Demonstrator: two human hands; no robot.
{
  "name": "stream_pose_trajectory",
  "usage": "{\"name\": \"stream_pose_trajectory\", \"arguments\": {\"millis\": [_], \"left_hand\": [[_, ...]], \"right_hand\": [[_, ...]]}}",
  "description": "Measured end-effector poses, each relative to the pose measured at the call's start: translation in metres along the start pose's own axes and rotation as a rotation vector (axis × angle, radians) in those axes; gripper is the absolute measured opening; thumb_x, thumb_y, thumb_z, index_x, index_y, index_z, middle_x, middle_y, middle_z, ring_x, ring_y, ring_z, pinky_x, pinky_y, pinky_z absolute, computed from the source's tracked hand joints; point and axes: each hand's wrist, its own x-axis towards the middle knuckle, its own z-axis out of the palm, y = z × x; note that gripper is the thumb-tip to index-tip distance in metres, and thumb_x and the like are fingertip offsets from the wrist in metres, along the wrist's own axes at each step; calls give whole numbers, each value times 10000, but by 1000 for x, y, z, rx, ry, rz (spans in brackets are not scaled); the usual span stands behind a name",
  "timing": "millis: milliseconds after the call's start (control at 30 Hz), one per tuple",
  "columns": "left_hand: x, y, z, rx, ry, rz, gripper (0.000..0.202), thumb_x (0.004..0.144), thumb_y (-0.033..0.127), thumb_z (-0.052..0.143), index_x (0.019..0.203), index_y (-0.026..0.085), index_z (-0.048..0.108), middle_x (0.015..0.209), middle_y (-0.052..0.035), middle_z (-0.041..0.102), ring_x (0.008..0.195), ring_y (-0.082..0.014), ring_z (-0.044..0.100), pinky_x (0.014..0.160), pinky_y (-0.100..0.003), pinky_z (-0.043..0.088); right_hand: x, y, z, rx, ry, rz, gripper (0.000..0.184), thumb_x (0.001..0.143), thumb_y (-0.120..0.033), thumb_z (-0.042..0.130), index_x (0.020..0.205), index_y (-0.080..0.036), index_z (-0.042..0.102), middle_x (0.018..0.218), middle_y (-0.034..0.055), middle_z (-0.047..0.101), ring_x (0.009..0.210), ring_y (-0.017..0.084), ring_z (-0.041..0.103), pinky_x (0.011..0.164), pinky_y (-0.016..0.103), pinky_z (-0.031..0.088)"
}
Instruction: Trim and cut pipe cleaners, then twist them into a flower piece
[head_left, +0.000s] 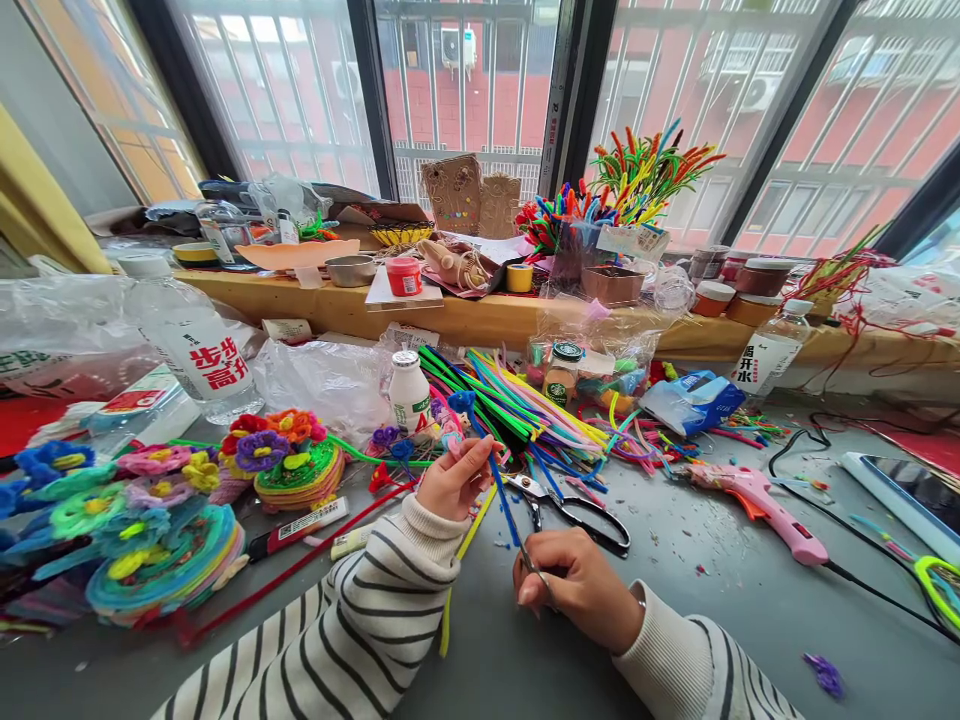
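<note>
My left hand [454,478] pinches the upper part of a blue pipe cleaner [501,492] whose top end is curled into a small loop. My right hand [576,584] is closed on its lower end, low over the grey table [705,600]. Both arms wear black-and-white striped sleeves. Black-handled scissors [571,508] lie just behind my right hand. A loose heap of coloured pipe cleaners [517,405] spreads out behind both hands. A yellow pipe cleaner [459,560] lies under my left wrist.
Finished pipe-cleaner flowers on coiled discs [150,520] fill the left side. A pink glue gun [757,500] with its cord lies right, a tablet [911,495] beyond. A large water bottle [191,340], a small white bottle [409,392] and a cluttered wooden shelf [480,315] stand behind.
</note>
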Motion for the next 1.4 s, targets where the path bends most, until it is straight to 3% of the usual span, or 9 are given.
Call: {"name": "stream_pose_trajectory", "arguments": {"millis": [133,433,633,900,1100,1400], "left_hand": [[-1,0,0,-16,38,-5,206,403,262,735,524,125,640,466,16,575,371,-13,429,330,-112,326],[-1,1,-1,-57,60,-15,233,357,268,747,490,127,617,452,29,569,357,-23,432,335,-132,339],[-6,0,6,47,21,-65,252,332,287,750,462,122,610,440,27,566,361,-14,415,346,-123,326],[-7,-8,3,156,-45,31,214,435,311,713,462,133,597,457,31,557,393,-14,402,382,-138,309],[-4,-12,-3,208,-52,112,197,504,331,679,514,145,616,455,40,525,420,-24,407,411,-153,310],[-4,-11,-2,190,-38,113,224,489,357,680,565,150,642,466,33,528,411,-26,375,382,-165,264]], "right_hand": [[0,1,1,17,10,9,544,649,-602,446,351,-151,388,426,-3,457,434,91,452,444,200,338],[-3,-1,-4,-48,-221,-68,659,680,-692,150,614,-145,512,601,21,490,560,114,452,530,217,350],[-1,-4,-4,-125,-264,-74,679,659,-710,127,610,-147,505,640,22,483,591,121,453,580,226,365],[-1,-4,-3,-106,-220,-45,654,643,-715,181,584,-144,495,627,18,466,579,119,438,556,226,350],[0,-3,2,-35,-140,4,554,642,-675,334,494,-150,429,576,9,473,539,108,433,523,220,332],[-3,-1,1,-76,-186,-55,621,698,-672,181,563,-145,480,594,17,479,578,119,442,561,228,340]]}}
